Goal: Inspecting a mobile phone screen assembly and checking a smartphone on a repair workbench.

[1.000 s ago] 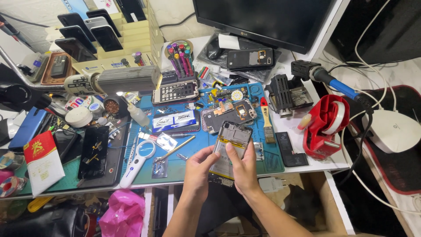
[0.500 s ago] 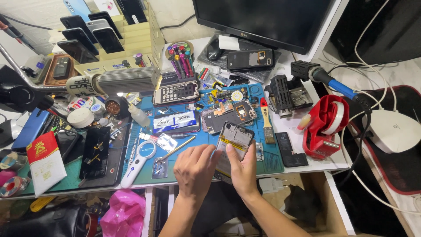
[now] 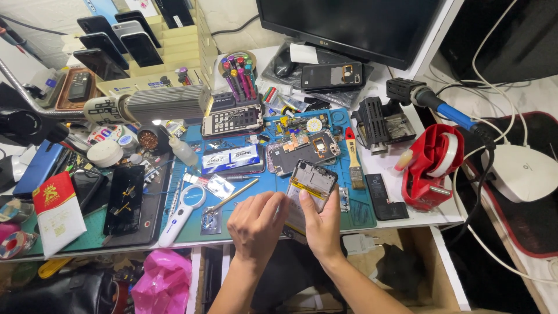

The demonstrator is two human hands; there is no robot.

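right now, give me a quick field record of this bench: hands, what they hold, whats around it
left hand: gripping the lower edge of the opened phone
right hand: holding the phone's right side, thumb on its face
opened phone: tilted up off the mat, internals showing
blue work mat: under the hands, strewn with parts
second opened phone: lying flat on the mat, beyond the held one
brush: right of the held phone
red tape dispenser: at the right edge of the bench
monitor: at the back

Left of the blue mat (image 3: 360, 216) lies a red-and-white packet (image 3: 56, 212); behind the mat stands a dark monitor screen (image 3: 349, 26) (switched off).
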